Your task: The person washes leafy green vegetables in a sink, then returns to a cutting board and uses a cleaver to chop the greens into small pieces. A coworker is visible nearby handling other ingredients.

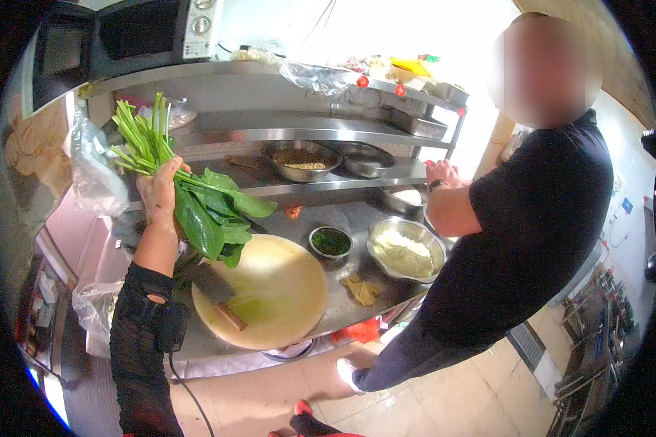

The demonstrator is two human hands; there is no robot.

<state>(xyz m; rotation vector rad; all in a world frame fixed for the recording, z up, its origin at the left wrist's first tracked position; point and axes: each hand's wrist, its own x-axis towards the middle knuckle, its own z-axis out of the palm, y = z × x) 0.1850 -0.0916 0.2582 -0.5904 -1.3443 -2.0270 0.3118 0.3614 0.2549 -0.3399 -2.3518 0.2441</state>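
Note:
My left hand [161,188] is closed around the stems of a bunch of leafy greens [210,210]. The pale stems fan out above the fist, and the broad dark leaves hang down to the right over a round cutting board [284,295]. On the board lies a cleaver [218,287], its wooden handle towards me, beside a wet green stain. A small metal bowl of chopped greens [331,241] stands to the right of the board. My right hand is out of view.
A person in dark clothes [536,218] stands at the right, hands by the shelf. Nearby are a bowl of pale flour-like powder [407,251], a crumpled yellowish cloth [362,290] and metal shelves [240,134] with bowls. Plastic bags [95,169] hang at left; a cable [191,388] trails from my sleeve.

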